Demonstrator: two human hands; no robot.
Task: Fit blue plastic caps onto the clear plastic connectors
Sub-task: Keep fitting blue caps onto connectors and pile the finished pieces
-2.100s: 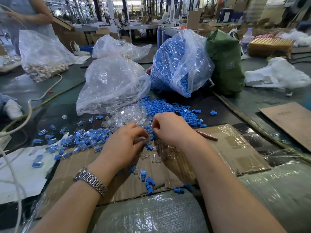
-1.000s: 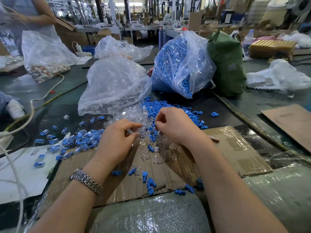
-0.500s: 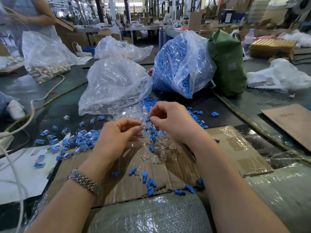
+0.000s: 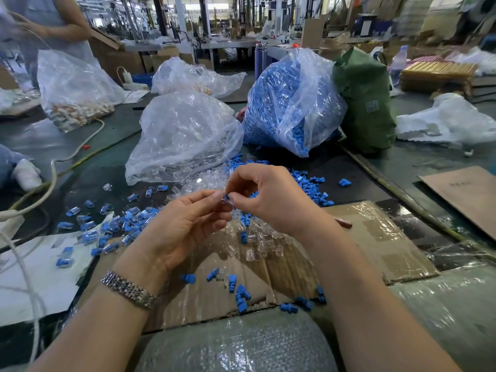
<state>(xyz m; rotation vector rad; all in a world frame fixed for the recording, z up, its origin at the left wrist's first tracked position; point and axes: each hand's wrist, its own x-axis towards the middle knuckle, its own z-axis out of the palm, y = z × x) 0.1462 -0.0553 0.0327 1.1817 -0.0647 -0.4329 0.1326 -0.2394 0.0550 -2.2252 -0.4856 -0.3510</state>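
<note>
Blue cap [image 4: 227, 196] against clear connector [image 4: 224, 203]

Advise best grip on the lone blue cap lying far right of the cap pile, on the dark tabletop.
Pinch the blue cap across its short sides, coming straight down from above. It lies flat on the dark tabletop, apart from the cap pile, so both sides look free for fingertips. Finer shape is too small to tell.

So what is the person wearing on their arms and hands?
Not much. Both forearms are bare, with no sleeves and no gloves in view. The left wrist wears a silver metal watch band made of small shiny links; its face is turned away from the camera. The left hand and the right hand show no rings that I can see, and the right wrist has nothing on it.
</note>
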